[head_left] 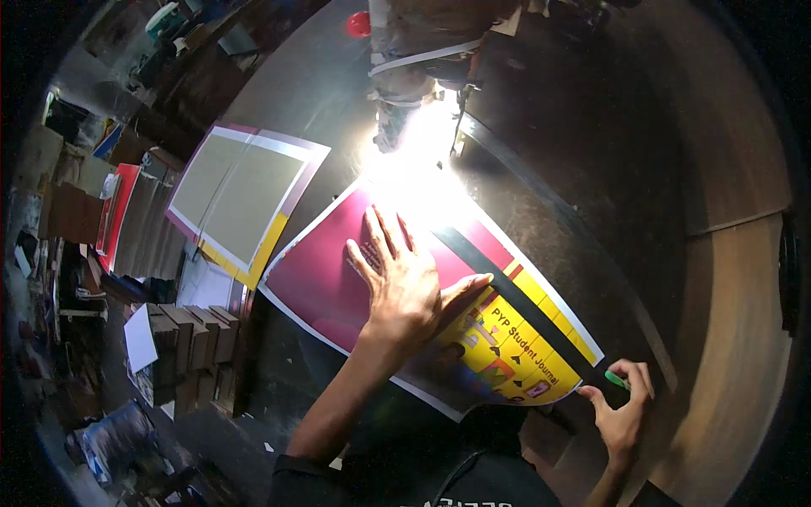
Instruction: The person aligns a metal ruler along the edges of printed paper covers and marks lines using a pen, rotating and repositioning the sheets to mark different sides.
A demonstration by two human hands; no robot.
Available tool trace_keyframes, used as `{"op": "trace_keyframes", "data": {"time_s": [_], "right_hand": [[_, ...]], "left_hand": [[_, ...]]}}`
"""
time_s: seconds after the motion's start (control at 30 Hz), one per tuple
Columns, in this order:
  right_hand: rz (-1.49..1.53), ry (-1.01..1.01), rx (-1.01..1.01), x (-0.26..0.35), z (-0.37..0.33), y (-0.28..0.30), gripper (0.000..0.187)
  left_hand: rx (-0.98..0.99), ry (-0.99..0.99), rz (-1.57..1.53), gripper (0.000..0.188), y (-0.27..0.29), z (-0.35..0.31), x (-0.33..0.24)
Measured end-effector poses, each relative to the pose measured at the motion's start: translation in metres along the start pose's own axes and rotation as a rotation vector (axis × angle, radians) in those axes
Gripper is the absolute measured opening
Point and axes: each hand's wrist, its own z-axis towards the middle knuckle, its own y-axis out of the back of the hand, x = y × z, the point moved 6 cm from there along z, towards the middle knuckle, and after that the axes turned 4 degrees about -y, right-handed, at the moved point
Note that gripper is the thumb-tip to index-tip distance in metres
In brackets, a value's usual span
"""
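Observation:
A printed cover sheet (329, 270), magenta on one part and yellow with small pictures on the other, lies on the dark worktable with white margins showing. My left hand (401, 283) presses flat on it, fingers spread and thumb out toward the black strip (532, 308). That strip runs slantwise across the sheet from the bright lamp glare to the lower right corner. At that corner my right hand (623, 406) has its fingers curled round a small green thing (617, 379), whose kind I cannot make out. Its thumb tip is close to the sheet's edge.
Left of the sheet lies another cover (262, 182) with two grey boards on it. Stacks of thick board-like blocks (190, 346) stand at lower left. A machine (422, 59) with a glaring lamp rises at the far side, beside a red round knob (358, 24).

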Motion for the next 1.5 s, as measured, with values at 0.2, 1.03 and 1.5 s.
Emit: {"op": "trace_keyframes", "data": {"time_s": [0.2,1.03,1.5], "right_hand": [[-0.188,0.038,0.053,-0.014,-0.002,-0.008,0.030],[-0.031,0.072,-0.004,-0.033,0.136,-0.032,0.033],[0.434,0.066,-0.310,-0.066,0.135,0.076,0.034]], "left_hand": [[-0.057,0.116,0.026,0.135,0.003,-0.010,0.001],[-0.178,0.100,0.059,0.101,-0.020,-0.070,0.006],[0.330,-1.121,-0.200,0.063,-0.031,-0.046,0.018]]}}
